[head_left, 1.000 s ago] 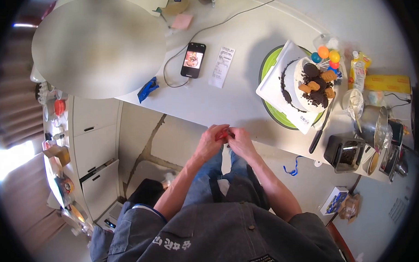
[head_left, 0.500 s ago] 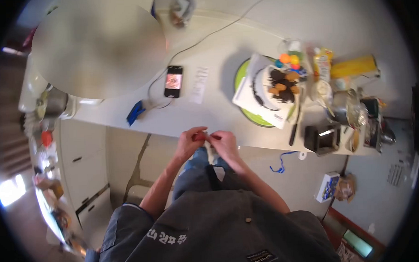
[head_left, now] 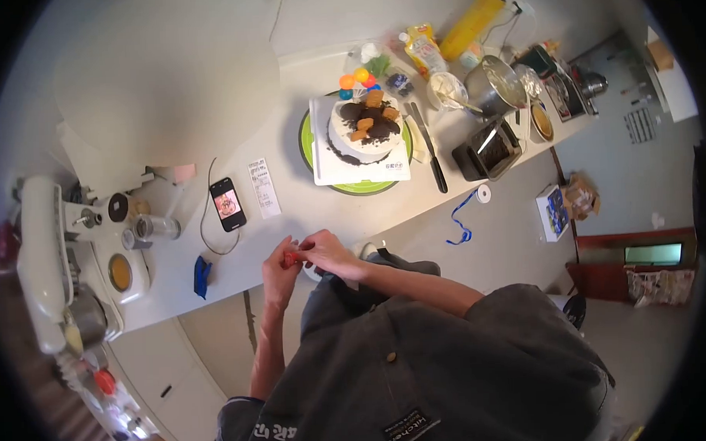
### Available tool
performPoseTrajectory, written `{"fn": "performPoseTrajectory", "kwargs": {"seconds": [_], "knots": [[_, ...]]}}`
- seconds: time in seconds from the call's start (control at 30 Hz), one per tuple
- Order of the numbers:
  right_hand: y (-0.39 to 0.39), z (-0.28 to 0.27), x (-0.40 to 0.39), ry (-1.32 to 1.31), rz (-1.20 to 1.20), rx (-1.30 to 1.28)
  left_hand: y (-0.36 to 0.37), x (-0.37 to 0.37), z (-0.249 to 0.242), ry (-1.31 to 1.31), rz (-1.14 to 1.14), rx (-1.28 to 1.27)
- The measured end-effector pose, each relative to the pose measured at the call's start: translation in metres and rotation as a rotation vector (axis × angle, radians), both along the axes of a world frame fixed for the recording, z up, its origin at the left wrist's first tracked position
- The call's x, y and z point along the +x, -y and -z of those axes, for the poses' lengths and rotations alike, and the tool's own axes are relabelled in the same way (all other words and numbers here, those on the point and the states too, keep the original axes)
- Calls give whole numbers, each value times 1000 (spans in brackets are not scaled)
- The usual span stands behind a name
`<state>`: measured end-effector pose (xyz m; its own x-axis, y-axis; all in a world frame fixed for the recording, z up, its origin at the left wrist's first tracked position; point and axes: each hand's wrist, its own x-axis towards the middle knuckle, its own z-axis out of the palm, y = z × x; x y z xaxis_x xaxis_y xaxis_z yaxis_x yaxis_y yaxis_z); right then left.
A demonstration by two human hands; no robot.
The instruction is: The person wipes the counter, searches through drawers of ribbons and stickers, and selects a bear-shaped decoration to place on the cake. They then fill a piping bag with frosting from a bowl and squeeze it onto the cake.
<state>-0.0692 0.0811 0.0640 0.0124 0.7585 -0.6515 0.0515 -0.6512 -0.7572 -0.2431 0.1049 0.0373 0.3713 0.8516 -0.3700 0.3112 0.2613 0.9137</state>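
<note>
My left hand [head_left: 278,276] is at the counter's front edge, fingers closed on a small red thing [head_left: 292,257]. Its kind is too small to make out. My right hand [head_left: 331,255] meets it from the right, with fingertips pinched against the same red thing. Above the hands lies a phone [head_left: 228,204] with a cake picture on its screen, beside a printed paper slip [head_left: 264,188]. Further right stands a white cake [head_left: 354,139] topped with dark and tan biscuits and crumbs. It rests on a white board [head_left: 326,172] over a green turntable [head_left: 307,147].
Colourful balls [head_left: 347,81] sit behind the cake. A long knife [head_left: 429,149], a bowl of cream [head_left: 446,90], a metal bowl [head_left: 494,87] and a dark square tin [head_left: 484,150] stand right of it. A blue packet [head_left: 202,277] lies left; a stand mixer [head_left: 43,255] is far left.
The view has turned, so the cake and the right-hand items appear further left. My hands have shifted left in the view, still pinching the red thing.
</note>
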Motion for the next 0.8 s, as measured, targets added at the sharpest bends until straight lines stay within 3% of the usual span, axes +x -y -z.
{"fn": "performPoseTrajectory", "kwargs": {"seconds": [0.1,0.27,0.37,0.47,0.6,0.7,0.8], "knots": [[4,18,-14,-258,149,74,0,-13,-1,144,-42,-57],[-4,11,-19,-164,76,12,5,-18,-11,373,-229,-179],[-6,7,-19,-210,75,13,2,-45,4,271,-229,-182],[-3,8,-16,-224,69,28,-17,-95,8,194,-346,19],[-2,17,-1,-151,108,40,-64,-195,36,-278,-591,231],[1,33,21,-175,188,-3,-83,-250,63,-729,-402,731],[6,40,42,-140,296,-41,-92,-243,73,-983,-290,1162]]}}
